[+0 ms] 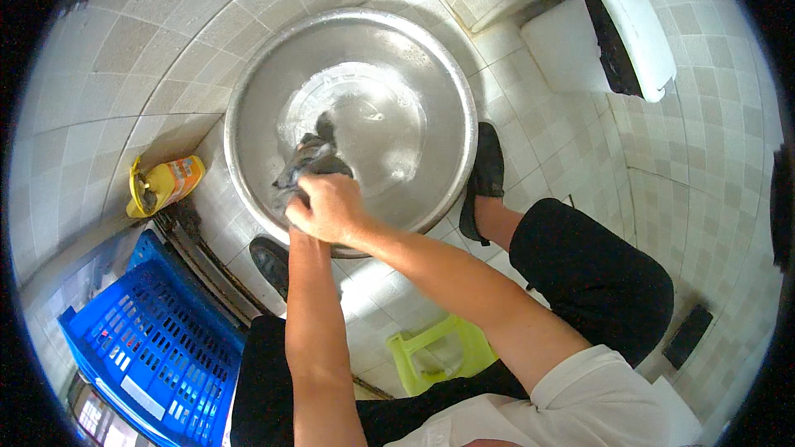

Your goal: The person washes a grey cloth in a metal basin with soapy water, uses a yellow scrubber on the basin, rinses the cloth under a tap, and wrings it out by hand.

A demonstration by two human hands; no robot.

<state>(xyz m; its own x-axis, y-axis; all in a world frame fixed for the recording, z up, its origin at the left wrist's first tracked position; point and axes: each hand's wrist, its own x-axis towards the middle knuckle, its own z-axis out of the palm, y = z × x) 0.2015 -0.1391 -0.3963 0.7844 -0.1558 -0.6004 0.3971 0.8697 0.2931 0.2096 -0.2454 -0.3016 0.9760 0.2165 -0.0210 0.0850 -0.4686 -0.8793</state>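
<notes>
A large round metal basin stands on the tiled floor between the person's feet. In its lower left part, both hands are at a dark grey wet cloth. My right hand is closed on the cloth from above, its thumb towards the left wrist. My left hand reaches in beneath it and is mostly hidden by the cloth and the right hand; its fingers cannot be made out.
A yellow plastic bottle is by the left wall. A blue perforated plastic basket stands lower left. Beneath the person is a lime-green plastic stool. A white plastic container with a dark side is upper right.
</notes>
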